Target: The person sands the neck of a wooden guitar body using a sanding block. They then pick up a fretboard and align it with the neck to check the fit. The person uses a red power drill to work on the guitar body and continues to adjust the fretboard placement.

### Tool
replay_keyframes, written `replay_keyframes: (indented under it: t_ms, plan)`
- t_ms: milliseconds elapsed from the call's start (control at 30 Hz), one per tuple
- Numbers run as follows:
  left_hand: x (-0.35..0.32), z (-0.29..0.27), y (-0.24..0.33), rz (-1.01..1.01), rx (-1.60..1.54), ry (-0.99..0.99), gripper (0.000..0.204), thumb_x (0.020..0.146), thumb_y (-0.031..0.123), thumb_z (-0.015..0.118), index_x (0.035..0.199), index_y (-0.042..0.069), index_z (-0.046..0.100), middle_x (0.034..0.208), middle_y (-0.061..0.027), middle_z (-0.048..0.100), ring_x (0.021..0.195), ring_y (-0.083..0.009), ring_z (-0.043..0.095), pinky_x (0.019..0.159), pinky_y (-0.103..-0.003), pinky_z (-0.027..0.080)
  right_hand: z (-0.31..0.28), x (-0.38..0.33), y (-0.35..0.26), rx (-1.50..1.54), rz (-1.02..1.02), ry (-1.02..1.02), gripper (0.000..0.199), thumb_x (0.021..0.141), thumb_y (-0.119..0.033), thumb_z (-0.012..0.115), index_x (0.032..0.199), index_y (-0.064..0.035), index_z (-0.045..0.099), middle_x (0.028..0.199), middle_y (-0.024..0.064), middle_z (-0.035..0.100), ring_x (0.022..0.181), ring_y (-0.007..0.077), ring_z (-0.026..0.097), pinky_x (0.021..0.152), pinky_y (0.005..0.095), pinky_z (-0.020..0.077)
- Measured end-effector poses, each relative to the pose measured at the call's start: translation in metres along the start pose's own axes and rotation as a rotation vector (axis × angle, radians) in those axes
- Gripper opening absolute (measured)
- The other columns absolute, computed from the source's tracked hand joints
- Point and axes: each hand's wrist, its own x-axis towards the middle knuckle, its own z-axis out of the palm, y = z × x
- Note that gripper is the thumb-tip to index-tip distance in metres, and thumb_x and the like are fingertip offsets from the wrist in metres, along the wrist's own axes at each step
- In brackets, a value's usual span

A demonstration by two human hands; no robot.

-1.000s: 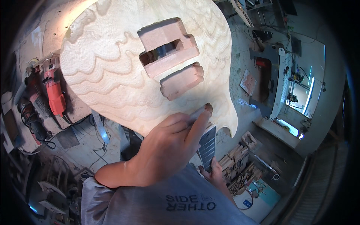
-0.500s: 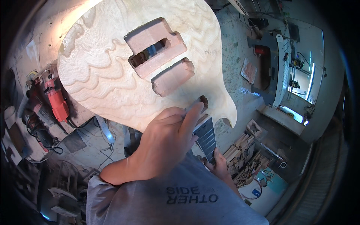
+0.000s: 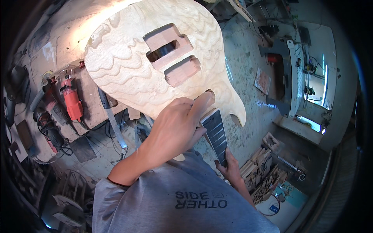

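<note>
A pale, wavy-grained electric guitar body (image 3: 128, 70) fills the upper middle, its routed cavities facing me. From its near end the neck comes toward me, with a dark fretboard (image 3: 218, 136) crossed by pale slanting lines. My left hand (image 3: 169, 124) reaches over to where the neck meets the body, fingers closed together on the wood. A small brownish piece (image 3: 210, 91) shows at its fingertips; I cannot make out what it is. Lower down, my right hand (image 3: 232, 167) grips the neck, thumb on one side and the other fingers partly hidden.
On the bench (image 3: 91, 83) at left lie a red power tool (image 3: 72, 101), more corded tools (image 3: 48, 128) and a long flat blade-like tool (image 3: 112, 120). Wood offcuts (image 3: 258, 171) are piled at lower right, beyond the neck. A grey machine frame (image 3: 287, 77) stands at right.
The whole view has shifted, and the guitar body now appears smaller and farther right. More of the fretboard and my right hand shows. Less of the brown piece is visible at my left fingertips.
</note>
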Motion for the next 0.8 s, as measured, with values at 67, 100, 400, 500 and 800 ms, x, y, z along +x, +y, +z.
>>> replay_keyframes:
  t_ms: [67,100,400,500,800]
  plan:
    - [0.000,-0.002,0.001,-0.025,0.007,-0.022,0.080,0.076,0.012,0.085,0.145,0.005,0.046,0.114,-0.0174,0.072,0.106,-0.0382,0.067,0.095,-0.044,0.052,0.000,-0.001,0.000,0.002,0.001,-0.007,0.085,0.080,-0.007,0.084,0.153,-0.0029,0.041,0.098,0.0209,0.063,0.081,0.0367,0.067,0.072,0.0406,0.0558]
    - [0.000,-0.002,0.001,-0.018,0.009,-0.013,0.080,0.076,0.013,0.085,0.145,0.005,0.046,0.113,-0.0176,0.072,0.106,-0.0382,0.066,0.095,-0.044,0.052,0.000,-0.001,0.000,0.004,0.003,-0.010,0.086,0.080,-0.007,0.084,0.154,-0.0028,0.040,0.099,0.0213,0.063,0.081,0.0371,0.067,0.072,0.0407,0.0558]
    - [-0.001,0.000,0.002,-0.015,0.015,-0.006,0.080,0.074,0.011,0.084,0.145,0.004,0.047,0.106,-0.0168,0.071,0.105,-0.0373,0.067,0.094,-0.044,0.052,0.000,-0.001,0.002,-0.045,-0.083,-0.011,0.097,0.082,-0.007,0.083,0.162,-0.0064,0.028,0.106,0.0274,0.066,0.082,0.0424,0.068,0.073,0.0410,0.0556]
    - [0.000,0.000,0.001,-0.004,0.019,0.009,0.082,0.073,0.010,0.085,0.145,0.003,0.047,0.110,-0.0151,0.072,0.104,-0.0357,0.068,0.093,-0.043,0.053,-0.002,-0.001,0.001,-0.025,-0.001,-0.046,0.093,0.083,-0.010,0.083,0.160,-0.0047,0.032,0.107,0.0278,0.066,0.082,0.0409,0.068,0.073,0.0408,0.0558]
    - [0.003,0.008,-0.005,0.076,-0.001,0.110,0.079,0.070,0.003,0.082,0.142,-0.001,0.048,0.094,-0.0131,0.070,0.096,-0.0333,0.070,0.090,-0.038,0.055,-0.005,-0.005,0.000,0.077,0.195,-0.139,0.073,0.081,-0.009,0.083,0.144,-0.0015,0.047,0.101,0.0197,0.063,0.082,0.0366,0.069,0.073,0.0397,0.0569]
